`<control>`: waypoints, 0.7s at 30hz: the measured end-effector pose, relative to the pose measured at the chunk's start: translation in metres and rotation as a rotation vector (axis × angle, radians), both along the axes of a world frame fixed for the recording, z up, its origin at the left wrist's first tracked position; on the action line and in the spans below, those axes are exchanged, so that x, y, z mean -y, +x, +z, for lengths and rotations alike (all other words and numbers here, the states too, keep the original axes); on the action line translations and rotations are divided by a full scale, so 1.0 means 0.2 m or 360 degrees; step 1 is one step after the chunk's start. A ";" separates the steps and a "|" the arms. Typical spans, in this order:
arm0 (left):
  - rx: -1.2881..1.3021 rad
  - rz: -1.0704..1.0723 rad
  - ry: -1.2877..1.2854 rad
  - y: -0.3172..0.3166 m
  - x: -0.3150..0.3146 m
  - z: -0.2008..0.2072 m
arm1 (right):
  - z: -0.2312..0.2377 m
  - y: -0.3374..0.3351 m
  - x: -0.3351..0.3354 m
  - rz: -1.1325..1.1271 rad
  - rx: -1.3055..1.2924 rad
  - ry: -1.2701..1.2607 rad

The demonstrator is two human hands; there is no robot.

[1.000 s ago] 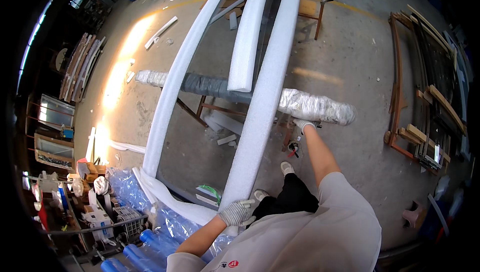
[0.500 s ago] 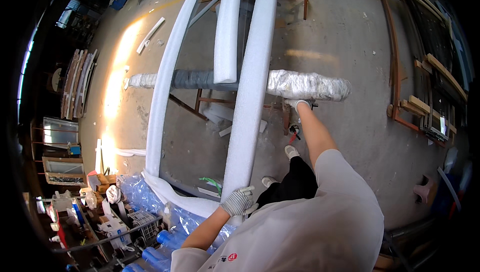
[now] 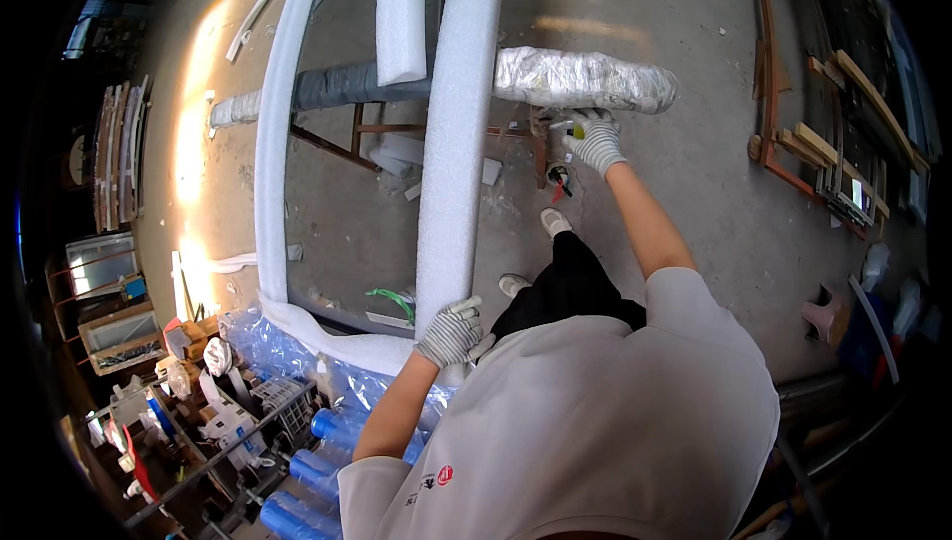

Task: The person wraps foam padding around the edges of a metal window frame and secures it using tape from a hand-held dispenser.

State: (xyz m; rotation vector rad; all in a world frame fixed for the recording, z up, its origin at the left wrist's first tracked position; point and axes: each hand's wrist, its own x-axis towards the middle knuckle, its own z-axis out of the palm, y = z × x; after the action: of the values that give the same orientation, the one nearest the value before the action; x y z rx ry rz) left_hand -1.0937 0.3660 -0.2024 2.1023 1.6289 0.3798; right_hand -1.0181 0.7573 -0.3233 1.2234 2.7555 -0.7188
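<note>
My left hand (image 3: 453, 332), in a striped work glove, is closed over the near right corner of a large frame edged in white foam strip (image 3: 457, 133). The frame rests across a padded beam wrapped in silver film (image 3: 585, 80) and grey cloth. My right hand (image 3: 598, 141), gloved alike, is just below the beam's right part, near a rusty metal leg (image 3: 540, 161). Its fingers are closed around a small yellow-and-dark object (image 3: 575, 130), mostly hidden, whose kind I cannot make out. Another foam-covered bar (image 3: 402, 19) lies inside the frame.
Blue clear plastic sheeting (image 3: 342, 381) and blue rolls (image 3: 302, 515) lie at the near left, beside a cluttered cart (image 3: 233, 431). A rusty rack with wooden strips (image 3: 793, 143) stands on the right. A red-handled tool (image 3: 560, 181) sits near my shoe (image 3: 555, 223).
My view has shifted, so the frame and beam appear higher and farther left. My right hand has come back slightly from under the beam, showing the yellow object. The left hand keeps its hold.
</note>
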 end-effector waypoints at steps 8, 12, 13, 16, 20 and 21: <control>-0.0046 -0.0012 0.0049 -0.04 -0.01 0.02 | -0.05 0.20 0.06 0.0062 -0.0478 -0.0068; -0.0031 -0.0018 0.0064 -0.05 0.00 0.00 | -0.04 0.27 0.10 -0.0162 -0.0999 -0.0399; -0.0060 -0.0032 0.0024 -0.04 0.00 0.01 | 0.00 0.28 0.12 -0.0123 -0.0983 -0.0401; 0.0141 0.0224 0.0274 -0.02 -0.06 0.12 | 0.13 0.27 0.20 -0.0532 -0.1382 -0.1622; 0.0448 0.1226 0.0578 0.06 -0.18 0.32 | 0.41 0.19 0.41 -0.0184 -0.1295 -0.1787; 0.0519 0.1490 0.0643 0.05 -0.23 0.40 | 0.49 0.16 0.47 0.0090 -0.1169 -0.1580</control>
State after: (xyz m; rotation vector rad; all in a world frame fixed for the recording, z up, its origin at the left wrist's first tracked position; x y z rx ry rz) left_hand -1.0831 0.4110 -0.1233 1.2405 2.3559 1.3518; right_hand -0.9860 0.6632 -0.2260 0.6996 2.1287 -2.4770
